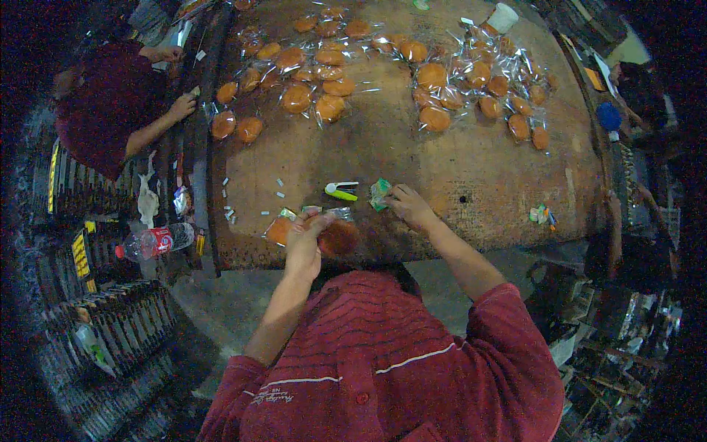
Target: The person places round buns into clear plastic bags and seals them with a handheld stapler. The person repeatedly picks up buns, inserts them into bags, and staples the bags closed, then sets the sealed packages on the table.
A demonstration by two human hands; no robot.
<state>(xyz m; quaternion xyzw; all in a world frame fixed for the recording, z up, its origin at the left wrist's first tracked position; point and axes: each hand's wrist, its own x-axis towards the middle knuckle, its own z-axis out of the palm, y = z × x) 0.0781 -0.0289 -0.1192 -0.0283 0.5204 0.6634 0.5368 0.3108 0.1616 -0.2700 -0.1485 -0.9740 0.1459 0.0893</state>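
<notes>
My left hand (pixel 305 246) grips the top of a clear plastic bag at the table's near edge. Inside that bag is a round, flat orange-brown piece (pixel 338 238), possibly food. Another bagged orange piece (pixel 277 230) lies just left of the hand, with a small green-and-white label (pixel 288 213) at its top. My right hand (pixel 410 209) has its fingertips on the edge of a small pile of green-and-white labels (pixel 380 194); whether they pinch one is unclear. Between the hands, farther in, a white and lime-green stapler (pixel 342 191) rests on the wood.
Many bagged orange discs (pixel 330 108) cover the wooden table's (pixel 375 149) far half. Small white strips (pixel 280 194) lie left. A white cup (pixel 501 19) is at the back right. A plastic bottle (pixel 157 243) lies beyond the left edge. Other people (pixel 105 105) are at both sides.
</notes>
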